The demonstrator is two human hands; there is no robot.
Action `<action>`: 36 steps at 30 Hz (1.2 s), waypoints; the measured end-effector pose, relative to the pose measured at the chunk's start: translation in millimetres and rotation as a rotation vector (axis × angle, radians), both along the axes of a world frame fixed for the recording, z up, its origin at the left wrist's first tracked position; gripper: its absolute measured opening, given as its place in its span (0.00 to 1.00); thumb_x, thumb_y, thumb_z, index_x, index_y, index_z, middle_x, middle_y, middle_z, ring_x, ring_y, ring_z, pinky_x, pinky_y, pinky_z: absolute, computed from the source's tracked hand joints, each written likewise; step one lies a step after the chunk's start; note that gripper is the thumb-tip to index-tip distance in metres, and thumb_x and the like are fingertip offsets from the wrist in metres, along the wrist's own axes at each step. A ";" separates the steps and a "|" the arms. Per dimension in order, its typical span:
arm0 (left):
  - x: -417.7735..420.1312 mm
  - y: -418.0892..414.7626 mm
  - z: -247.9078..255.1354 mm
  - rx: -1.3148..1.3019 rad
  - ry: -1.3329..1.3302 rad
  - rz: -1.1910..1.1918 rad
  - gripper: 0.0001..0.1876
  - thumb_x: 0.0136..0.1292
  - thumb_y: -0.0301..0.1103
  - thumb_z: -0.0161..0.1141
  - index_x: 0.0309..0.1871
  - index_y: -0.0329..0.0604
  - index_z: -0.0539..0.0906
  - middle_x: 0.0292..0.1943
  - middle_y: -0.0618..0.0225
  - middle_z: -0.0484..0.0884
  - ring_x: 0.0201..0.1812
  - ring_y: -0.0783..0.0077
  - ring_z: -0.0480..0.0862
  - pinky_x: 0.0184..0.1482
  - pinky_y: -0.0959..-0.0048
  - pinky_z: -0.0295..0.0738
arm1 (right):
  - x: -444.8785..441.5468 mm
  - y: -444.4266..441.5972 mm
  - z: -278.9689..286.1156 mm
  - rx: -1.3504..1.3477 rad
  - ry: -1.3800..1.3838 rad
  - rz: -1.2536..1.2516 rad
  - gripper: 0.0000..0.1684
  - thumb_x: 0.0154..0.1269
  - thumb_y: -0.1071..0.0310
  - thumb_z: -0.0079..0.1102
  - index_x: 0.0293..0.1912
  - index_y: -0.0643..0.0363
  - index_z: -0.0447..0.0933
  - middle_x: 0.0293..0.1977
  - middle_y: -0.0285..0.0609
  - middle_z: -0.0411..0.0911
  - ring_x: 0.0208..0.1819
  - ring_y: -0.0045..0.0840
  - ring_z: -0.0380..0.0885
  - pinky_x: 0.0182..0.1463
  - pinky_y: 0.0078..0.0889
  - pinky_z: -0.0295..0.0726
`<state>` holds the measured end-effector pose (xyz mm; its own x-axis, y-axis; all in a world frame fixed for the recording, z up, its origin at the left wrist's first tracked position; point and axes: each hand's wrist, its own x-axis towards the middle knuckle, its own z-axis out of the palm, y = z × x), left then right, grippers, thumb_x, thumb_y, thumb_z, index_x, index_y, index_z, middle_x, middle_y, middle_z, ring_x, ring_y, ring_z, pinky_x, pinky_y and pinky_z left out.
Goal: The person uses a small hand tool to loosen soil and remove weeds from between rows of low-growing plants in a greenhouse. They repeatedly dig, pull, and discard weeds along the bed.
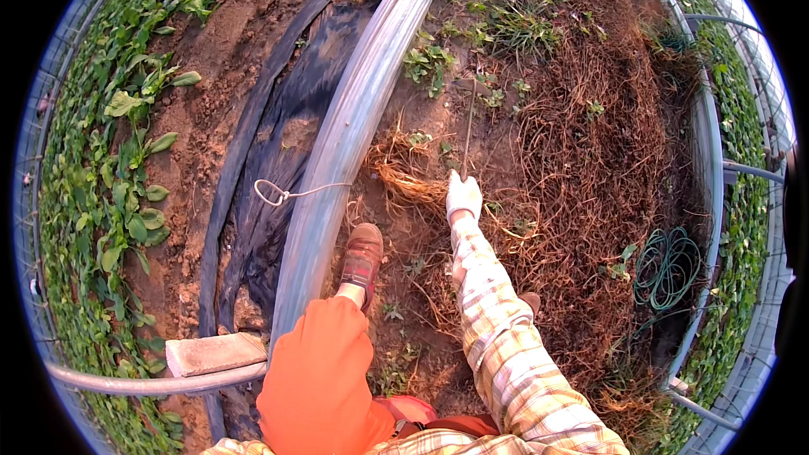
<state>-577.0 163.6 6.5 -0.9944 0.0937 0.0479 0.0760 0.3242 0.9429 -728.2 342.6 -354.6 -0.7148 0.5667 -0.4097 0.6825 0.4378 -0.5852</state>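
My right hand (463, 196), in a white glove, is closed around the handle of a slim hoe-like tool (469, 129). The tool points away from me, and its flat head (471, 84) rests at the soil among small weeds. Left of the glove lies a clump of dry, straw-coloured stalks (407, 180); whether the glove touches it I cannot tell. My left hand is out of view. Before me is bare soil with low green weeds (430, 66) and a wide mat of dry brown stems (581, 158).
To the left runs a band of folded clear plastic film (344, 133) with a cord loop (272, 193). Beyond it are black plastic sheeting (303, 114), a block (215, 354) by a metal pipe (158, 384) and leafy crops (120, 202). Coiled green cord (668, 268) lies right.
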 end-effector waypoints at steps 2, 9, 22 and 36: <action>-2.4 0.0 -1.2 0.006 -0.003 -0.001 0.14 0.39 0.24 0.56 0.33 0.28 0.74 0.37 0.50 0.74 0.34 0.48 0.74 0.32 0.60 0.69 | -34.4 1.8 7.8 -0.014 -0.003 -0.045 0.26 0.62 0.45 0.53 0.40 0.61 0.76 0.36 0.55 0.80 0.41 0.47 0.79 0.46 0.43 0.75; -16.5 -12.2 -7.2 -0.354 0.315 -0.305 0.17 0.33 0.27 0.56 0.31 0.26 0.73 0.37 0.48 0.74 0.35 0.48 0.75 0.32 0.61 0.71 | -15.0 -45.1 -6.3 -0.003 -0.228 0.202 0.27 0.63 0.46 0.52 0.48 0.60 0.73 0.42 0.54 0.80 0.47 0.46 0.78 0.50 0.44 0.75; -12.1 -17.7 5.1 -0.452 0.187 -0.417 0.13 0.38 0.26 0.55 0.31 0.29 0.73 0.36 0.52 0.73 0.36 0.51 0.74 0.33 0.62 0.69 | 75.7 -27.4 14.6 0.048 -0.246 0.347 0.24 0.62 0.43 0.51 0.43 0.56 0.73 0.34 0.53 0.80 0.40 0.47 0.79 0.45 0.47 0.75; -10.3 1.4 -5.4 -0.032 0.112 -0.106 0.16 0.37 0.26 0.57 0.33 0.28 0.73 0.37 0.52 0.73 0.35 0.49 0.74 0.31 0.62 0.70 | 8.4 -21.8 -13.8 0.003 -0.292 0.148 0.24 0.63 0.46 0.52 0.48 0.56 0.74 0.43 0.53 0.79 0.48 0.44 0.78 0.52 0.44 0.74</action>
